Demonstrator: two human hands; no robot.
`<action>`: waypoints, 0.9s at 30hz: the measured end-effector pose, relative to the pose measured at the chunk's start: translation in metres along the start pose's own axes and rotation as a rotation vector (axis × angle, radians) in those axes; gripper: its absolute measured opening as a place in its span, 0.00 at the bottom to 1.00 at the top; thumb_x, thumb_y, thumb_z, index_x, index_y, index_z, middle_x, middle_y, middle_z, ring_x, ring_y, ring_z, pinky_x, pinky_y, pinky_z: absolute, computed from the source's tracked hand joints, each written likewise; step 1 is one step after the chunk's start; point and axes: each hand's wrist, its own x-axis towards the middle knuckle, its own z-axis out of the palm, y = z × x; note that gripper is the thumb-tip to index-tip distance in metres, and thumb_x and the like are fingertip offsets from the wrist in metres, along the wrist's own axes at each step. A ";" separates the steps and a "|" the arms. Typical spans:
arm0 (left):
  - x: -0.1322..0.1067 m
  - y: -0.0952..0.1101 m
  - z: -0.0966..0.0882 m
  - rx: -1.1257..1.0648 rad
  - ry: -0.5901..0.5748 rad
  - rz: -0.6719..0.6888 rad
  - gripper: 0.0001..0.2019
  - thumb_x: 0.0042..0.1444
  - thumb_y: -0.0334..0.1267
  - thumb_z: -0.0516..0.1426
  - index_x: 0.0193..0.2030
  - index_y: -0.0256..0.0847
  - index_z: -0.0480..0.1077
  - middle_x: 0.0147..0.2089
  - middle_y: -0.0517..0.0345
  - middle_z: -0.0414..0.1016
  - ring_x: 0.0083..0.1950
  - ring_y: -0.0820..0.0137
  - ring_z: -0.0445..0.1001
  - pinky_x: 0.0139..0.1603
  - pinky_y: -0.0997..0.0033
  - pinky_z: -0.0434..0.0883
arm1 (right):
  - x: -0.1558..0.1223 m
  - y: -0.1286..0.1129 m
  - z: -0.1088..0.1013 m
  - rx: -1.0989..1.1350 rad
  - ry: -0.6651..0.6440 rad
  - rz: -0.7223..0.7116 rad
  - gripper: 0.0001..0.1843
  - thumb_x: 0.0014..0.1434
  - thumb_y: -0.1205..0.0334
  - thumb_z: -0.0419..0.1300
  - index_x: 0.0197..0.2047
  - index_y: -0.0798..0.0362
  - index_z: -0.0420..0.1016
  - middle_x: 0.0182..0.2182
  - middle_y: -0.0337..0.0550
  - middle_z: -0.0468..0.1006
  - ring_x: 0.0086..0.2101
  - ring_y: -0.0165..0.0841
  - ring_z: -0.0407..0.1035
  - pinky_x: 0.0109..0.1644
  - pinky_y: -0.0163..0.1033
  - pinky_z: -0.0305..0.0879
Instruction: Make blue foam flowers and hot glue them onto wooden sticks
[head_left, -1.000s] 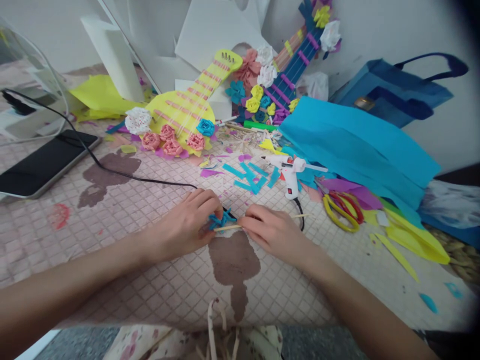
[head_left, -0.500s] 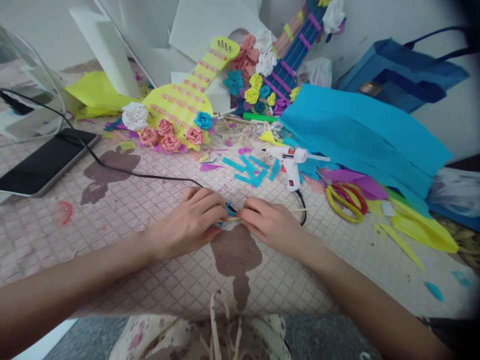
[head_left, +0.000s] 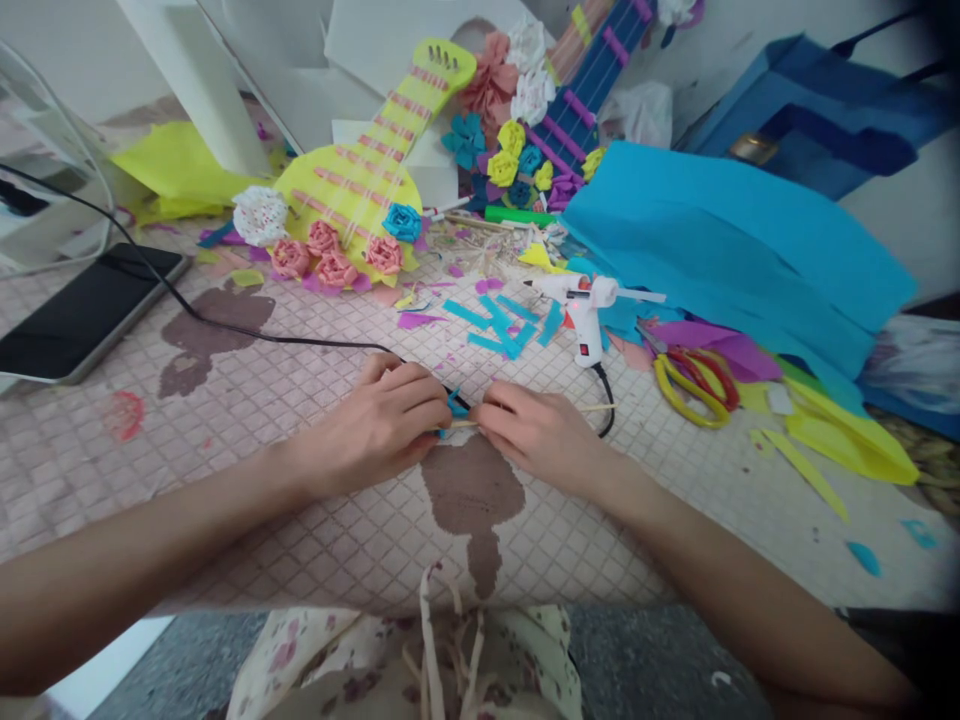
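Note:
My left hand is closed over a small blue paper piece, of which only a tip shows between the fingers. My right hand pinches a thin wooden stick that runs from the blue piece out past the hand to the right. Both hands rest on the pink checked cloth, fingertips almost touching.
A white glue gun and loose blue paper strips lie just beyond the hands. Yellow-handled scissors are to the right, near blue crepe paper. A yellow paper guitar with flowers and a tablet with a black cable lie farther back and left.
My left hand has closed further over the blue paper piece, hiding most of it. The view has tilted slightly; both hands stay in the same spot.

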 end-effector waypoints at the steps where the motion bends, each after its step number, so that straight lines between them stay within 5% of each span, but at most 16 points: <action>1: 0.000 0.000 0.000 0.002 0.000 0.006 0.04 0.59 0.30 0.52 0.39 0.41 0.67 0.40 0.56 0.73 0.46 0.64 0.67 0.48 0.60 0.57 | 0.000 0.000 0.000 -0.005 -0.001 -0.001 0.11 0.66 0.66 0.48 0.38 0.53 0.71 0.34 0.42 0.69 0.32 0.30 0.63 0.28 0.36 0.52; 27: -0.016 0.000 0.001 0.015 0.161 -0.036 0.03 0.58 0.32 0.57 0.37 0.42 0.65 0.42 0.58 0.70 0.44 0.65 0.65 0.43 0.62 0.56 | 0.005 -0.006 0.002 -0.033 0.054 -0.046 0.09 0.65 0.66 0.49 0.36 0.52 0.70 0.36 0.43 0.68 0.34 0.31 0.62 0.28 0.36 0.54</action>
